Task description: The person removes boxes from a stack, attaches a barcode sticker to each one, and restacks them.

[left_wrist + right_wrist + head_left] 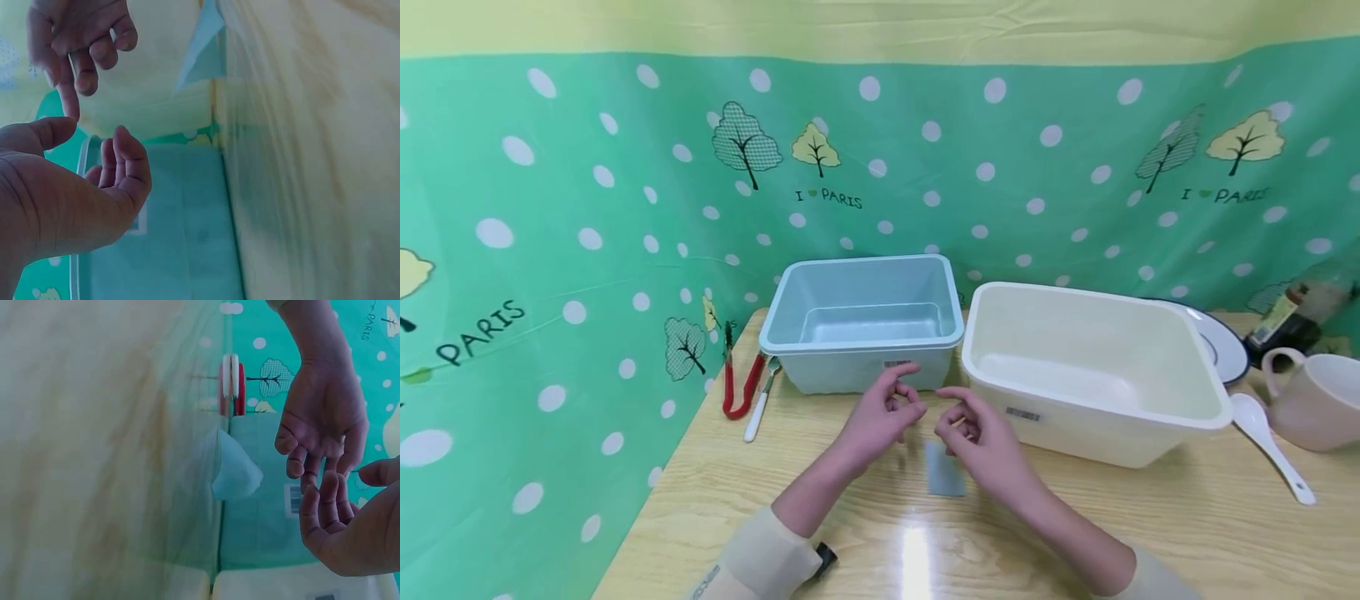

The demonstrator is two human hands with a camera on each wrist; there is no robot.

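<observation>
Fingers of both hands, left point(880, 417) and right point(981, 442), hang loosely curled, tips nearly meeting, holding nothing. Below them a flat grey-blue card point(944, 469) lies on glossy wood. Behind stand a blue tub point(861, 350) and cream tub point(1097, 417), both smooth plastic. From the left wrist, curled fingers point(128, 165) face the blue tub. From the right wrist, the card point(234, 469) lies left of both hands.

A green cloth point(587, 217) with white dots, small trees and the words "I love Paris" hangs as a wall behind and to the left side. Above it runs a pale yellow band point(880, 25). Below is a light wooden table point(1150, 533) with visible grain. A bright spot of light point(916, 560) reflects on the table surface near the front edge.
</observation>
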